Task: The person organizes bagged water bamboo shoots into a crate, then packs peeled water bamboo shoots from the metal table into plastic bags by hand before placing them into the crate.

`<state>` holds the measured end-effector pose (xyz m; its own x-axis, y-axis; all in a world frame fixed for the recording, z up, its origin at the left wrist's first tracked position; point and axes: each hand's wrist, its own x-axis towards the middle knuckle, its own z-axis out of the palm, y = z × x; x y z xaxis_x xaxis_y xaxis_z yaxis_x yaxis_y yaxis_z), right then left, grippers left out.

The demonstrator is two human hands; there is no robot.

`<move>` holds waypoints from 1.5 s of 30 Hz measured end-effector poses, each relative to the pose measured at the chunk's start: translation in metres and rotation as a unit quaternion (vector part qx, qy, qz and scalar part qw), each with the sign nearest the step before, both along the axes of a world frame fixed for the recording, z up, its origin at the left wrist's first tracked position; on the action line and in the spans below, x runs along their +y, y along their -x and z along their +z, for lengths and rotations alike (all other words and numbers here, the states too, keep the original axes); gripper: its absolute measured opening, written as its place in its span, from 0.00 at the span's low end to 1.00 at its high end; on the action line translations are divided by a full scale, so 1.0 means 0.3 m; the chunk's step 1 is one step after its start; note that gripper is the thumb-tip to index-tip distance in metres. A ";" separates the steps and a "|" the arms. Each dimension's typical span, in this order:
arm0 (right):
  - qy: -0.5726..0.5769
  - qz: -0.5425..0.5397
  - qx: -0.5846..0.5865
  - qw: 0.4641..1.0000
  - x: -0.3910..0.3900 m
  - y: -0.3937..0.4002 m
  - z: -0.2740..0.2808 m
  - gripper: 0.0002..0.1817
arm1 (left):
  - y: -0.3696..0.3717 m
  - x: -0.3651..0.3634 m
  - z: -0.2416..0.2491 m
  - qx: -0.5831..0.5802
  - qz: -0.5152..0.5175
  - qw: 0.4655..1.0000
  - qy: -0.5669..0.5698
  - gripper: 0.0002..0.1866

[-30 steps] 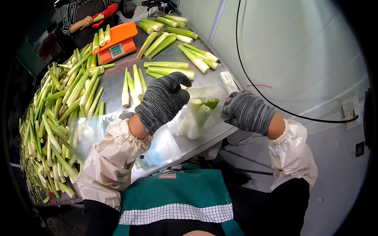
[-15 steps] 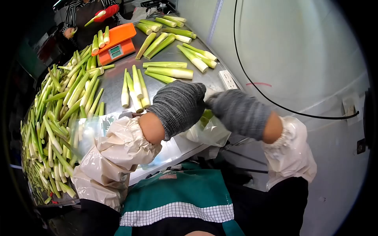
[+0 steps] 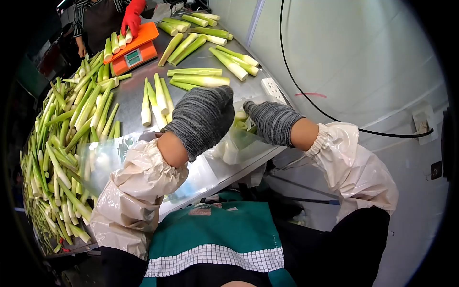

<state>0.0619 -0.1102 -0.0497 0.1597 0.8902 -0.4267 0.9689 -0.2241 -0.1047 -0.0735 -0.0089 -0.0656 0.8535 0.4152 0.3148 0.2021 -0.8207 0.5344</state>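
Observation:
Both my hands wear grey knit gloves and hold a clear plastic bag [image 3: 239, 146] at the near right edge of the steel table [image 3: 134, 95]. My left hand [image 3: 203, 119] grips the bag's mouth on the left side. On the right side my right hand [image 3: 270, 120] pinches the same opening. Inside the bag stand several peeled green-and-white stalks [image 3: 241, 119], tips up, partly hidden by my hands. The bag's lower part rests on the table edge.
Loose stalks lie in a long heap [image 3: 67, 129] down the left side and in small groups [image 3: 158, 98] mid-table. An orange scale [image 3: 131, 45] with stalks on it sits at the far end, where another person's red-gloved hand [image 3: 131, 16] reaches. A white power strip [image 3: 272, 88] lies near the wall.
My hands came together at the bag's mouth, then parted slightly; my right forearm swung outward. The other person's red glove moved down onto the scale.

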 end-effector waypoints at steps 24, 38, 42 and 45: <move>0.070 0.089 -0.142 0.983 0.017 0.073 0.128 0.10 | -0.011 -0.024 0.081 -0.067 -0.007 0.997 0.028 0.04; -0.017 -0.008 0.028 0.999 -0.044 -0.042 0.078 0.11 | -0.075 0.013 -0.014 0.029 -0.226 0.973 -0.031 0.24; -0.194 -0.015 0.101 0.976 -0.121 -0.091 0.036 0.14 | -0.092 0.003 -0.026 0.163 -0.197 0.963 -0.083 0.15; -0.185 -0.080 0.205 0.958 -0.172 -0.114 0.050 0.14 | -0.084 -0.005 -0.044 0.090 -0.202 0.972 -0.077 0.15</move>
